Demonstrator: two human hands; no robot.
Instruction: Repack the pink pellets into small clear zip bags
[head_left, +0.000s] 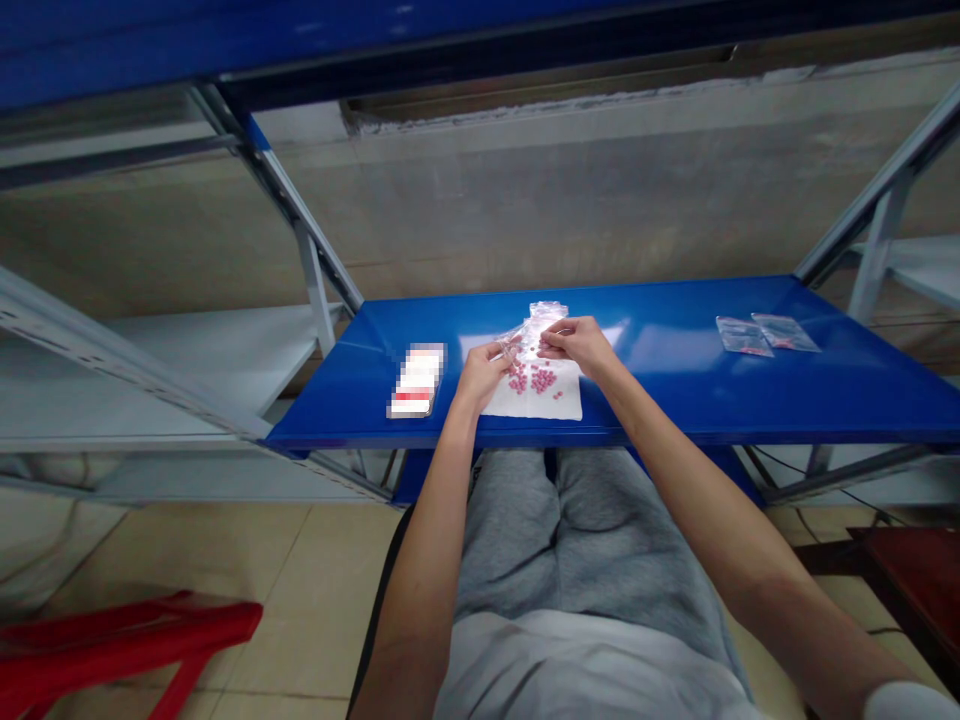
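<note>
On a blue shelf (675, 390) lies a white sheet (544, 402) with several small pink beads (534, 379) scattered on it. My left hand (481, 371) and my right hand (574, 343) hover over the sheet, both pinched on a small clear plastic bag (525, 338) held between them. Behind the hands a stack of clear bags (548, 311) rests on the shelf.
A white-and-red packet (417, 381) lies left of the sheet. Two small clear bags with pink contents (765, 335) sit at the shelf's right. Grey shelf uprights (315, 270) flank the shelf. A red stool (127, 640) stands on the tiled floor at lower left.
</note>
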